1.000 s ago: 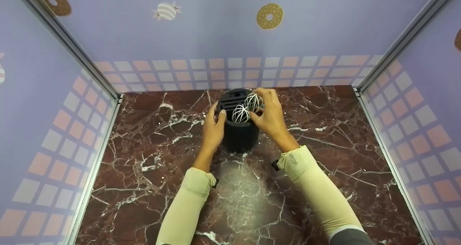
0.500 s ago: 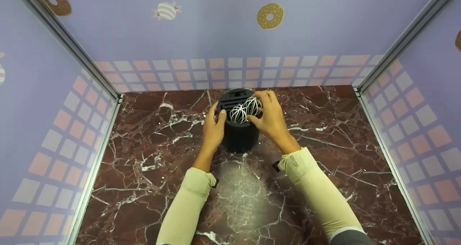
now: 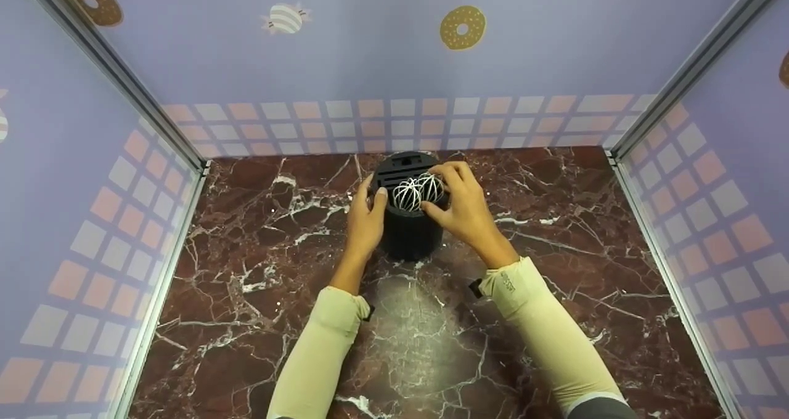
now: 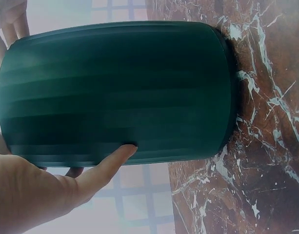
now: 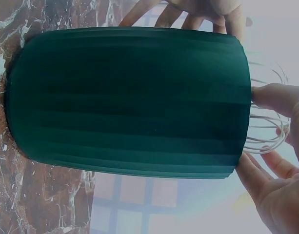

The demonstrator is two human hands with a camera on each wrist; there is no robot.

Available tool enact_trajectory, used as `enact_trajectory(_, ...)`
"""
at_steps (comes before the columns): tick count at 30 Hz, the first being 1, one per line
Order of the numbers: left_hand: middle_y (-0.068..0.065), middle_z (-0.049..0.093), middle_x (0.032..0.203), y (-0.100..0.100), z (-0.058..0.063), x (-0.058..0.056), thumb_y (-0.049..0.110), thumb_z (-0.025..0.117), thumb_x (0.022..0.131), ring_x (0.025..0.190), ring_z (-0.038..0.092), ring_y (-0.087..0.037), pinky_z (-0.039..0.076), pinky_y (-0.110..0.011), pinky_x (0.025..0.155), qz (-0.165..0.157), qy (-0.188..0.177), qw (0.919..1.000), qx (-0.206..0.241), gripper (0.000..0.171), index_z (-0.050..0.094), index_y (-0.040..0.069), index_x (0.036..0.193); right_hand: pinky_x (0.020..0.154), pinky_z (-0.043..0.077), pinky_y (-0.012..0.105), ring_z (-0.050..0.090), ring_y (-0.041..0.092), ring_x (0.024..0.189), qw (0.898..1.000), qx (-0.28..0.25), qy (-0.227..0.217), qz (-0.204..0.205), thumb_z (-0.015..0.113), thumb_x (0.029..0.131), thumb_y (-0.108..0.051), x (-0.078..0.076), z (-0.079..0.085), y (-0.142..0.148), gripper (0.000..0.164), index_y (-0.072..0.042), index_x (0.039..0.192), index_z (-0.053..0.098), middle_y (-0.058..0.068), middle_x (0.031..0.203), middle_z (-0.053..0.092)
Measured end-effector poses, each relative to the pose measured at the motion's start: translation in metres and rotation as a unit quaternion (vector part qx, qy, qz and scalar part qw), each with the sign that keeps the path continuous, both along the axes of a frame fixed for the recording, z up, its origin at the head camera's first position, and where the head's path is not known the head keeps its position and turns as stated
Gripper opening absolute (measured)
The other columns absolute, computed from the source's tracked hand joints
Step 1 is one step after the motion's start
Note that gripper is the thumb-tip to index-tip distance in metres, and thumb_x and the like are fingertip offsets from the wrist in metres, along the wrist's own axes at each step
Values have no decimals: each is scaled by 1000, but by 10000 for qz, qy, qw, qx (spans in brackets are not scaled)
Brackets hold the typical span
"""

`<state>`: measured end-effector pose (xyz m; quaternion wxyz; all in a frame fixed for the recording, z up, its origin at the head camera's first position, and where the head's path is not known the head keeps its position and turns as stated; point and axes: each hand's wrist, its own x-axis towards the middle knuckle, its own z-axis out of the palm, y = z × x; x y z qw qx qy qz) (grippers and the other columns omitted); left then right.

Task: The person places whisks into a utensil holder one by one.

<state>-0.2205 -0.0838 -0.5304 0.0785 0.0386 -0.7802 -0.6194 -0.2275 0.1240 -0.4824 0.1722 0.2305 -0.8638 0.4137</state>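
A round, ribbed utensil holder [image 3: 410,239] with slots in its top stands upright on the marble-look surface. It looks black in the head view and dark green in both wrist views. Two wire whisks stick out of its front opening, heads up: the left whisk [image 3: 407,195] beside the right whisk [image 3: 432,187]. My left hand [image 3: 365,220] grips the holder's left side, thumb along the wall. My right hand [image 3: 462,204] curls round the right whisk's wires, thumb at the front rim and fingers behind. Both whisk handles are hidden inside the holder.
The red-brown marbled tabletop [image 3: 277,271] runs back to a lilac wall [image 3: 370,55] with pink and white squares, close behind the holder. Side panels with metal edge strips [image 3: 672,271] bound the surface left and right.
My right hand has come down and slightly toward me along with the right whisk, whose head sits lower. The left whisk has shifted slightly left. My left hand and the holder stay put.
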Motion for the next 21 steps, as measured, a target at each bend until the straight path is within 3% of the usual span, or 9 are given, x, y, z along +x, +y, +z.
enact_trajectory(10,-10,47,156,0,0,0,38,50,106,145,45,-32,39,-48,118,-16,-101,9999,39,52,44,21,155,100,56,36,61,30,118,9987,-379,-344,61,80,82,-10,5,0,7,69,-7,145,53,15,131,55)
enact_trajectory(17,-7,43,160,-2,1,2,43,49,107,148,41,-33,36,-49,120,-119,-329,9987,376,54,42,22,156,105,51,44,62,30,120,9978,-523,-282,-307,76,89,-19,10,8,25,68,-12,150,47,13,131,61)
enact_trajectory(21,-8,39,163,-10,-1,6,53,42,107,149,39,-33,32,-52,122,-12,-624,9978,228,59,39,25,158,106,51,44,59,28,123,9963,-618,-230,-543,71,94,-24,9,15,41,62,-13,150,46,12,134,61)
